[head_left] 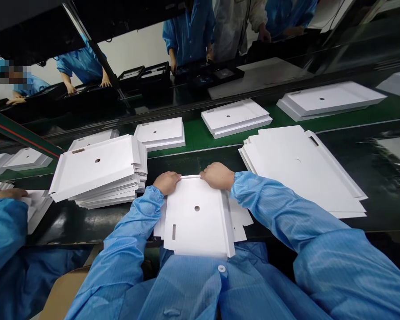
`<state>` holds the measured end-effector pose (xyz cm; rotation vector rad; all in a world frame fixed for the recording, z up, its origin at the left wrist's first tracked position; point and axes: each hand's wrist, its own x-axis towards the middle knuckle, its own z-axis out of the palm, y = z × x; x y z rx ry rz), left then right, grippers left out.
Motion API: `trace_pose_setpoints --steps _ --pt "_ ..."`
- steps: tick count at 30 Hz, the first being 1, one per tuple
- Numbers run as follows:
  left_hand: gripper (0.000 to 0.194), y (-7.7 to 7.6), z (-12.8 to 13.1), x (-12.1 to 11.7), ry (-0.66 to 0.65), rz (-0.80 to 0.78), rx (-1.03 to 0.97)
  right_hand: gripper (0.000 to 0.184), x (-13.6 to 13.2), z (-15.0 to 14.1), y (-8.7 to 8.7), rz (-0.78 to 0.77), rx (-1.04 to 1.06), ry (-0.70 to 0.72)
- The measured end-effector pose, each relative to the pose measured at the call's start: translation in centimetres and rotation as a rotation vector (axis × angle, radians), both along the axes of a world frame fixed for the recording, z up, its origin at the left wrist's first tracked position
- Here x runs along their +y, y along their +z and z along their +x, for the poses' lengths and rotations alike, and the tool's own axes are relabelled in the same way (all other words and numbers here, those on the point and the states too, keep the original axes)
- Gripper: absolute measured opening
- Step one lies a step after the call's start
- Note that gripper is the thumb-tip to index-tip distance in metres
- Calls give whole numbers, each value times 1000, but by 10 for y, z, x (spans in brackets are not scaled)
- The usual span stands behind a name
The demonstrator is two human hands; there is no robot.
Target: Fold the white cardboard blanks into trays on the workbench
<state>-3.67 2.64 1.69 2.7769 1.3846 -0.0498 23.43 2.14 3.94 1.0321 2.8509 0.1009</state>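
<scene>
In the head view, the white card lies just in front of the wearer's body, its far edge meeting the fingers. The fingers of the left hand pinch that edge at 11 o'clock, and those of the right hand pinch it at 1 o'clock. The card has a round hole mid-panel and a narrow slot toward 7 o'clock; more card pokes out beneath it.

Reckoned from the card, a stack of shaped cards sits at 10 o'clock and a pile of flatter sheets at 2 o'clock. White folded boxes run along the green belt from 10 to 2 o'clock, hole sides up. Black trays line the far side around 12 o'clock, their contents too dark to identify.

The desk is dark and glossy. A co-worker's hand rests on card at 9 o'clock; people in blue coats stand beyond the trays.
</scene>
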Motion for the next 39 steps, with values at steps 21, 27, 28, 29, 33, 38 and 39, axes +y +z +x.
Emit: trace_pose_setpoints --steps 21,27,28,29,33,38,39 --pt "25 25 -15 -8 -223 448 6 28 -1 -2 -1 159 100 60" --pt "23 16 -16 -10 -214 485 -33 26 8 0 -4 125 90 121" --pt "23 16 -16 -10 -206 482 -34 25 10 3 -4 120 100 114" --pt "23 16 -16 -10 -194 475 -32 24 12 6 -5 117 111 101" --pt "22 14 -16 -10 -152 458 -20 34 20 20 -12 103 135 69" --pt "24 7 -13 -9 -103 451 -28 29 20 25 -22 142 121 141" --pt "25 5 -13 -9 -82 441 -38 28 19 24 -22 152 123 144"
